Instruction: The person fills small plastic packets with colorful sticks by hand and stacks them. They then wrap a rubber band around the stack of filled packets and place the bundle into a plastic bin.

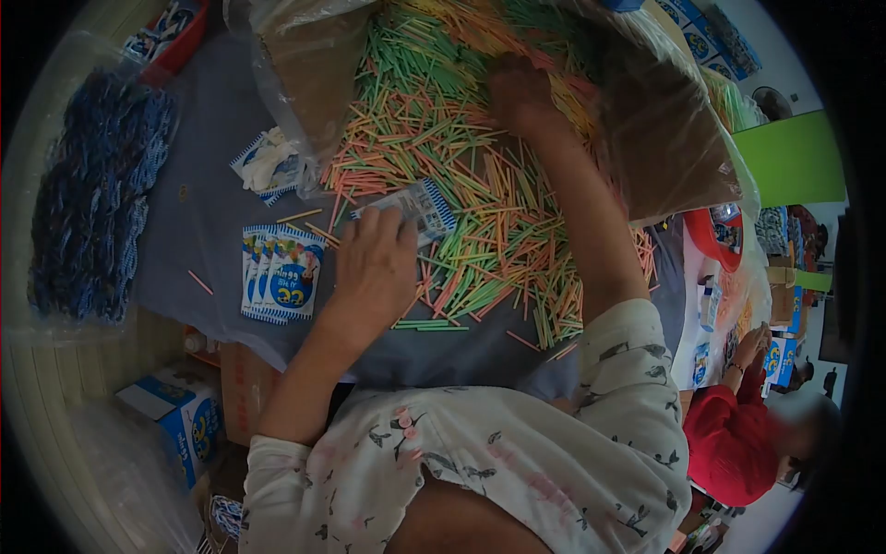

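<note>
Colourful thin sticks (406, 129) in green, pink, orange and yellow lie in a big heap before me. My left hand (377, 258) is at the near left edge of the heap, its fingers bent over a small clear-and-blue packet (425, 212) and gripping its near side. Farther away, my right hand (519, 90) reaches down among the sticks at the back of the heap. Its fingers are dark and partly hidden, so what they hold cannot be made out. Left of my left hand lies a fanned stack of blue-and-white printed packets (281, 274).
Another packet (268, 164) with white material on it lies farther back. A plastic-wrapped bundle of blue packets (101, 194) is at the left. Cardboard flaps (669, 138) under plastic flank the heap. A person in red (734, 443) works at the right, beside a red basin (711, 238).
</note>
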Demonstrator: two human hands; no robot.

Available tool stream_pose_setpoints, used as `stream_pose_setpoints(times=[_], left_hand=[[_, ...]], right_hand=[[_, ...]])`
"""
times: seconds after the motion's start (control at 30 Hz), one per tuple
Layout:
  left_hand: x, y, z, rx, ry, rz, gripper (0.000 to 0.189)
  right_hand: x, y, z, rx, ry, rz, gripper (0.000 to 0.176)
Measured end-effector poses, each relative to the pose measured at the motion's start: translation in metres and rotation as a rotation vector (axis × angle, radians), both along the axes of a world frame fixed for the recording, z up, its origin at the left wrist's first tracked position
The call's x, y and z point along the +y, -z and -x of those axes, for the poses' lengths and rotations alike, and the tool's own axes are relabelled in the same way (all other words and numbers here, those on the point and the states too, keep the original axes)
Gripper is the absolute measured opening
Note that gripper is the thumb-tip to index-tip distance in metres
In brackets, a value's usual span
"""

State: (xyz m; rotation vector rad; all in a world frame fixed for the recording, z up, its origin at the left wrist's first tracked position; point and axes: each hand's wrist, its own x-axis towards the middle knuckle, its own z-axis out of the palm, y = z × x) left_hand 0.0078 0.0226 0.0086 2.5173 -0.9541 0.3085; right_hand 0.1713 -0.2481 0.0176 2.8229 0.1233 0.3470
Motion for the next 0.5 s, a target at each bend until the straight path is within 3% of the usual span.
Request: stream_pose_setpoints(times=[0.1, 0.17, 0.23, 0.3, 0.37, 0.4, 0.47, 0.5], left_hand=[[-0.012, 0.011, -0.005, -0.041, 0.046, -0.037, 0.012], [-0.013, 0.013, -0.003, -0.049, 0.048, -0.014, 0.009], [-0.008, 0.014, -0.004, -0.071, 0.028, 0.000, 0.006], [-0.002, 0.016, -0.005, -0.017, 0.025, 0.185, 0.004], [-0.002, 0.018, -0.006, 0.011, 0.001, 0.233, 0.005], [-0.003, 0.017, -0.006, 0.037, -0.015, 0.286, 0.006], [-0.010, 0.015, -0.003, 0.010, -0.049, 0.220, 0.009], [-0.013, 0.014, -0.002, -0.015, -0.083, 0.154, 0.012]], right_hand=[[-0.002, -0.007, 0.003, -0.061, -0.061, -0.046, 0.043], [0.003, -0.026, 0.000, 0.320, 0.088, -0.116, 0.049], [-0.008, -0.008, -0.007, 0.192, 0.064, -0.200, 0.051], [-0.024, 0.008, -0.014, 0.062, 0.042, -0.284, 0.053], [-0.031, 0.012, -0.014, -0.269, -0.198, -0.632, 0.046], [-0.029, 0.011, -0.012, -0.269, -0.196, -0.634, 0.046], [-0.026, 0.003, -0.002, -0.083, -0.196, -1.260, 0.034], [-0.023, -0.004, 0.006, -0.087, -0.190, -1.260, 0.034]])
